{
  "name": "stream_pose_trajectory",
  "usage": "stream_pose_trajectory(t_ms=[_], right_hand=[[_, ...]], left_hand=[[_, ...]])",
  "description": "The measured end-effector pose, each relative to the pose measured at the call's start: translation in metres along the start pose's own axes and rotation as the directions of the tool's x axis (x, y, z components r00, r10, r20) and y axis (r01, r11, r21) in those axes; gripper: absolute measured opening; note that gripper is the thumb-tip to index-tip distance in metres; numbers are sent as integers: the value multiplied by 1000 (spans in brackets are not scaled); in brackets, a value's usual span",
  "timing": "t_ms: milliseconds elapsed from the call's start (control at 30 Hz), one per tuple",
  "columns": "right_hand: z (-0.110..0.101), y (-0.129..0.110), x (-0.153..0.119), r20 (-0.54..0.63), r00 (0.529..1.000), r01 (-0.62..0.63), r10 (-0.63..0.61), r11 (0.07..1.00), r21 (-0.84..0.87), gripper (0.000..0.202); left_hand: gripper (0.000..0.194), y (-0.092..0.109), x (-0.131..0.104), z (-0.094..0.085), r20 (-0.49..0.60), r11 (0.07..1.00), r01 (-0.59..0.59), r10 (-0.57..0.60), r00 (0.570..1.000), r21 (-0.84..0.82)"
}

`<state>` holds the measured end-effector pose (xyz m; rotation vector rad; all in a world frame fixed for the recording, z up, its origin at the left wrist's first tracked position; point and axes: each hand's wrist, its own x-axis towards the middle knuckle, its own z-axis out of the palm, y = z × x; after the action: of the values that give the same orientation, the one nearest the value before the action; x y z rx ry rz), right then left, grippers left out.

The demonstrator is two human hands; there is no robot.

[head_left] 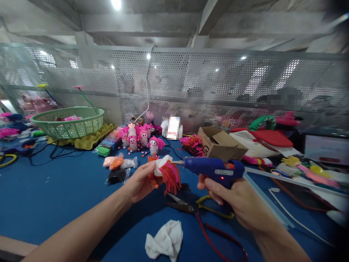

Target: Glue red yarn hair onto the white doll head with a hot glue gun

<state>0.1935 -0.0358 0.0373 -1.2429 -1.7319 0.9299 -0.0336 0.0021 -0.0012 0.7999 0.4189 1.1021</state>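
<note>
My left hand [143,182] pinches a small doll [163,164] with a white rounded top and orange and pink yarn strands hanging down its right side. In my right hand [231,198] is a blue glue gun [211,168], its small light glowing red. The metal nozzle points left and comes up to the white part; I cannot tell if it touches. Below the hands lie scissors [191,208] with dark blades and red and yellow handles. A crumpled white tissue [165,240] sits nearer to me.
Several pink-haired dolls [132,143] stand at the back, with bagged clay [116,162] before them. A green basket [68,127] is at the left. Behind the glue gun are a cardboard box [226,150] and yarn [192,144]. A perforated metal screen [174,80] closes off the table's back.
</note>
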Motion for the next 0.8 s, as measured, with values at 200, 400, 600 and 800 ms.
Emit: stream_pose_trajectory(t_ms=[200,400,600,800], right_hand=[[1,5,2,-25,1000,-2,3,999,51,37],[-1,-4,-1,-47,999,-20,14,992,-121,39],[2,-12,-1,-82,996,11,-26,982,-186,41],[3,-16,-2,-102,994,26,-50,976,-218,44]], left_hand=[[34,0,0,-1,33,1000,-13,13,999,7],[30,0,0,-1,49,1000,-20,19,999,19],[32,0,0,0,45,1000,-18,17,999,22],[33,0,-1,-1,53,1000,-15,15,998,9]])
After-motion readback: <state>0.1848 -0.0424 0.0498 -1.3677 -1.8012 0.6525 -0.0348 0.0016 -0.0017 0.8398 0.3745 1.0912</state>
